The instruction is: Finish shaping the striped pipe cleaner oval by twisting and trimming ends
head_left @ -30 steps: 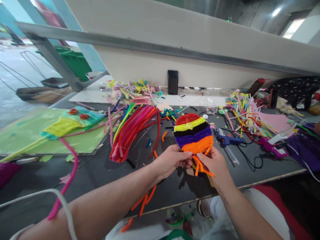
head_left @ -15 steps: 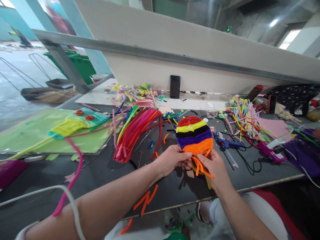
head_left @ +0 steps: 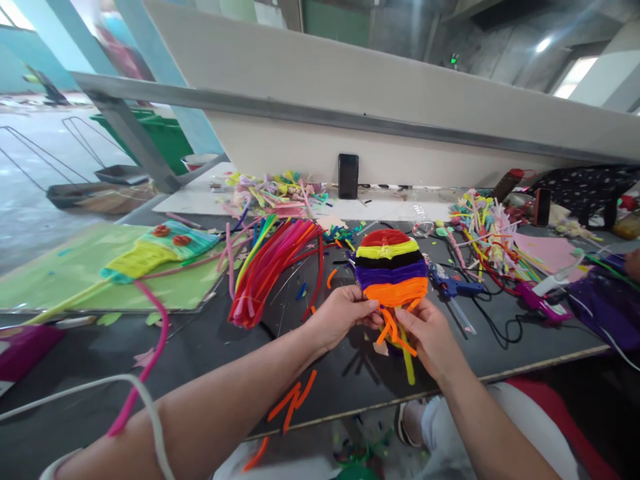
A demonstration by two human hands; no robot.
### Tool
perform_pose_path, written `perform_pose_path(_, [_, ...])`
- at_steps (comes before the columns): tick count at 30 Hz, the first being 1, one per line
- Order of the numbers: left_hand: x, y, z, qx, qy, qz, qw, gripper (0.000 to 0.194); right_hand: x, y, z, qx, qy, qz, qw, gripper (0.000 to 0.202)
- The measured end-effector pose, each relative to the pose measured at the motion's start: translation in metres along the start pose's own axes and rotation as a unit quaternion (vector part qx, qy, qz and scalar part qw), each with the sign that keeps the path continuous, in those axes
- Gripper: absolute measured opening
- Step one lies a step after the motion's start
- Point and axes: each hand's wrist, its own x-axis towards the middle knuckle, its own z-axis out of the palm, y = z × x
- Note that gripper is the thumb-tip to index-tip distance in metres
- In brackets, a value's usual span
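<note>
A rounded striped craft piece (head_left: 391,263) in red, yellow, black, purple and orange is held up over the grey table. My left hand (head_left: 347,312) pinches its lower left edge, and my right hand (head_left: 425,327) grips the lower right edge. Between the hands, orange pipe cleaner ends (head_left: 393,328) hang loose, with a yellow-green stem (head_left: 409,363) below them. Cut orange pieces (head_left: 293,400) lie near the table's front edge. Left of the craft piece rests a bundle of red and pink pipe cleaners (head_left: 273,267).
A blue glue gun (head_left: 457,285) with cords lies to the right. At the back a phone (head_left: 349,177) leans on the white board. Pipe cleaner piles (head_left: 493,230) sit beyond. A yellow-teal craft (head_left: 155,248) rests on a green sheet (head_left: 60,263) at left.
The craft piece has tilted slightly, so its striped face shows more squarely and its stem hangs clearer below. Both hands keep their hold. The view has shifted slightly.
</note>
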Motion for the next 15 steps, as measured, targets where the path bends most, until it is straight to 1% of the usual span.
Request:
perform_pose_path(2, [0.001, 0.002, -0.002, 0.009, 0.007, 0.009, 1.000, 0.031, 0.000, -0.003, -0.004, 0.016, -0.023, 0.009, 1.000, 0.025])
perform_pose_path(4, [0.002, 0.003, -0.004, 0.021, 0.008, 0.015, 1.000, 0.031, 0.001, -0.004, -0.009, 0.045, -0.026, 0.015, 0.999, 0.027])
perform_pose_path(6, [0.002, 0.003, -0.004, 0.031, 0.007, 0.016, 0.999, 0.030, 0.004, -0.003, -0.014, 0.062, -0.007, 0.013, 0.998, 0.029])
perform_pose_path(9, [0.003, 0.002, -0.004, 0.038, 0.007, 0.011, 0.999, 0.028, 0.007, 0.000, -0.018, 0.052, 0.032, 0.006, 0.998, 0.023])
perform_pose_path(12, [0.004, 0.001, -0.005, 0.040, 0.001, 0.008, 0.999, 0.026, 0.009, 0.003, -0.019, 0.035, 0.068, 0.009, 0.997, 0.021])
perform_pose_path(15, [0.004, 0.000, -0.005, 0.044, -0.013, 0.006, 0.999, 0.025, 0.010, 0.006, -0.018, 0.019, 0.097, -0.002, 0.995, 0.021])
